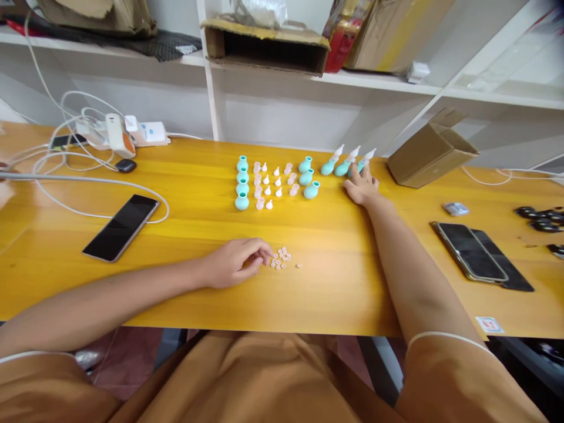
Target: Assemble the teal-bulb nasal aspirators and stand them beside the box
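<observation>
Orange-brown fabric of the person's clothing fills the near edge, below the yellow wooden table. Left hand rests on the table, fingers curled loosely, fingertips touching the edge of a small heap of pale pink round pieces; whether one is pinched, cannot tell. Right hand lies stretched out, palm down, fingers open, fingertips at the three assembled teal bulbs with white pointed tips lying tilted. Between the hands: a column of four teal rubber bulbs, rows of small white and pink tips, three more teal bulbs. Further out: black phone left, brown cardboard box right.
</observation>
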Motion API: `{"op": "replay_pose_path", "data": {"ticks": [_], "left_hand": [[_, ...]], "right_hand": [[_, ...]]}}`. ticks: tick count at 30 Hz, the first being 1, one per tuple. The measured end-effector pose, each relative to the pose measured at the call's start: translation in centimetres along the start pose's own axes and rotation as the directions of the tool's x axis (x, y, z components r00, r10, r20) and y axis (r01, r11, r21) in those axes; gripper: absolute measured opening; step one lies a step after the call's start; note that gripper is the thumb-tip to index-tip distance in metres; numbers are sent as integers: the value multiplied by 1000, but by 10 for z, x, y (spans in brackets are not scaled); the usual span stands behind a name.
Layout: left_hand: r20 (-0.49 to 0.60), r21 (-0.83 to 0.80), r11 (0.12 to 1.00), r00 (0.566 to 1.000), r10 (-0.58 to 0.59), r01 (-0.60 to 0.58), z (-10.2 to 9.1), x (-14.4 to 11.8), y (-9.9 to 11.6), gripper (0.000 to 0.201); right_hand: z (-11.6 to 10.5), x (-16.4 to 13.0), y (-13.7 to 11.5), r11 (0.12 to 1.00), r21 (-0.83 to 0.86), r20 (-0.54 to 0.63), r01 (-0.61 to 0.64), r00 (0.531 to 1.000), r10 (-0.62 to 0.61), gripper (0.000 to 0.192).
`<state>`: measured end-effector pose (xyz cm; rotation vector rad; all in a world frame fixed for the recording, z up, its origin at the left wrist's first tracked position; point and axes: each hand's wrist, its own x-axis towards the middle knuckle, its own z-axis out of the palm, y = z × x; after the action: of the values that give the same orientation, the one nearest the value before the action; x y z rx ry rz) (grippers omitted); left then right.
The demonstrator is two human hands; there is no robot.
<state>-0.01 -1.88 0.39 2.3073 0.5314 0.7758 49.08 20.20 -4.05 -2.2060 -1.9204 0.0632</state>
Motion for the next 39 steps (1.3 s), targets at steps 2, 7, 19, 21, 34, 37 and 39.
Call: {"op": "replay_pose_path", "data": {"ticks": [2,7,19,21,34,37,39], "left_hand": [[3,14,1000,1000,7,-7,0,0,0,17],[21,15,1000,1000,3,-3,0,-1,0,19],[33,52,998,999,43,-44,2,-3,-3,20],[32,61,997,998,53,-55,2,-3,-3,20],[83,71,997,996,27,-33,2,-5,-4,21],[106,90,995,994,28,-37,1,-4,-3,21],[124,111,993,992,31,-45,0,-3,-2,20]], "right_hand": [[-1,-1,-2,1000,10,4,1,1000,-1,96],[-1,-2,-3,1000,18,4,1,1000,-1,95],[-25,-21,-14,993,95,-222,74,974,-51,110],[-34,-31,-22,990,106,-362,92,931,-48,108],[-125,-46,-114,736,174,-807,654,523,-274,26],[-137,-72,-151,662,267,-484,701,691,-536,23],[-137,-88,-173,625,377,-200,684,719,-666,28]]}}
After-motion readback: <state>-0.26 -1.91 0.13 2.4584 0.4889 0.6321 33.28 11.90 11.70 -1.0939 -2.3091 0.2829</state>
